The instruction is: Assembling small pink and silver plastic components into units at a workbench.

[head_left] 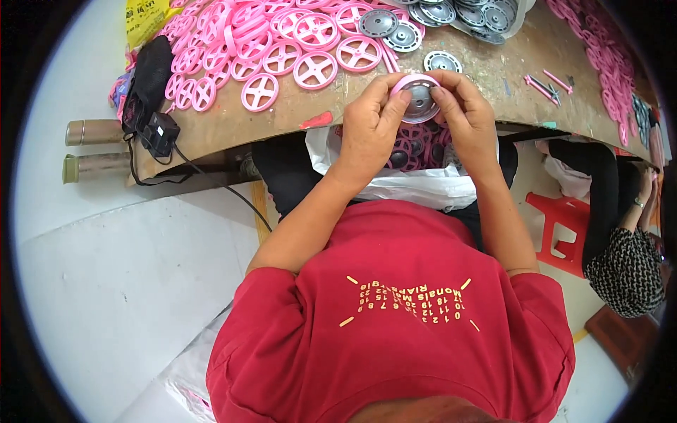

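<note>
A small toy wheel [422, 104], a grey disc set against a pink ring, is held upright over the table's near edge. My left hand [372, 121] pinches its left side, thumb on the grey face. On its right side my right hand [463, 113] grips it the same way. Whether the disc is fully seated in the ring cannot be made out. Below the hands, an open white plastic bag [412, 189] on my lap holds many pink-and-grey wheels [416, 146]. One loose grey disc [443, 62] lies just beyond my fingers.
Pink spoked rings [315, 69] are heaped at the far left. Grey discs [486, 15] fill a clear bag at the back. Thin rods [543, 90] lie to the right. A black adapter [156, 134] with a cable hangs at the left edge. Another person [627, 261] sits right, beside a red stool [560, 229].
</note>
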The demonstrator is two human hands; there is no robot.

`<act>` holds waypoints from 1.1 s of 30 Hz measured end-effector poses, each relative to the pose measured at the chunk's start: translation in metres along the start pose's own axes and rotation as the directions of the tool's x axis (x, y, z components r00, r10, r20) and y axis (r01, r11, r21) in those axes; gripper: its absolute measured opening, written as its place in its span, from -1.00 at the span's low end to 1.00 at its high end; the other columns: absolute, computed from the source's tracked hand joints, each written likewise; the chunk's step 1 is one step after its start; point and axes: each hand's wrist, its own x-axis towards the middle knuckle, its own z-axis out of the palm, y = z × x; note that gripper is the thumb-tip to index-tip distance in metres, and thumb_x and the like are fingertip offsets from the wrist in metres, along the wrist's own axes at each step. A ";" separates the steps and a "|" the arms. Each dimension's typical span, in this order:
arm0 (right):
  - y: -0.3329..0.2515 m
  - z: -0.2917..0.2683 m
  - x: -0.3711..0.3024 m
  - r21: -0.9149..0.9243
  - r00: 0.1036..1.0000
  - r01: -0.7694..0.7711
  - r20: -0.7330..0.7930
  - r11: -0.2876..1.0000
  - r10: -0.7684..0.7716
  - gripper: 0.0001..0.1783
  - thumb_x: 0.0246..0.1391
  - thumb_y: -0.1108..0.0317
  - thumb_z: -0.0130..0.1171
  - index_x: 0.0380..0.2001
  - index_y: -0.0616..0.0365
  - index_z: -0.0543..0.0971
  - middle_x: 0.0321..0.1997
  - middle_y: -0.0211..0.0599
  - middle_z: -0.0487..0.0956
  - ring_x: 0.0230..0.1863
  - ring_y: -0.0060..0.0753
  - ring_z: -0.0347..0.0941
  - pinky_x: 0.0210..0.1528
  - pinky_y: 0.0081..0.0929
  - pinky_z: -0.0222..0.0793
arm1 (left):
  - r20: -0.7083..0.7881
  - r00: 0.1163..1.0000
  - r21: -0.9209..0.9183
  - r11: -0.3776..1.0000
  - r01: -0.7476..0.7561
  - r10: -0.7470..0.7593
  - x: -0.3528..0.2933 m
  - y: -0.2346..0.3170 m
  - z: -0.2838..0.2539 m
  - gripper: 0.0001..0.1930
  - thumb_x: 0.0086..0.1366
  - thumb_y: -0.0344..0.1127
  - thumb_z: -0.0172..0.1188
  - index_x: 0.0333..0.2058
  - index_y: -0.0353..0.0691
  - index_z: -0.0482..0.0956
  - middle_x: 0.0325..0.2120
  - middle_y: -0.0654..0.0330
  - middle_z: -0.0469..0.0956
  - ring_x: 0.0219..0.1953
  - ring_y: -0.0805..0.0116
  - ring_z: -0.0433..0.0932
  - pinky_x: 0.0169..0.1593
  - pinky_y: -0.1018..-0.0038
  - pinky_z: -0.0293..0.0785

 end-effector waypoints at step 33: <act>0.006 -0.023 0.045 0.070 0.981 0.099 -0.173 0.993 -0.085 -0.75 0.18 0.43 0.10 -0.09 0.28 0.51 -0.29 -0.35 0.58 -0.31 -0.61 0.51 -0.23 -0.63 0.39 | -0.139 0.988 -0.260 0.965 0.028 -0.066 0.038 0.006 -0.030 -0.79 0.32 -0.30 0.11 -0.19 -0.32 0.42 -0.19 0.15 0.52 -0.20 0.43 0.54 -0.15 0.49 0.51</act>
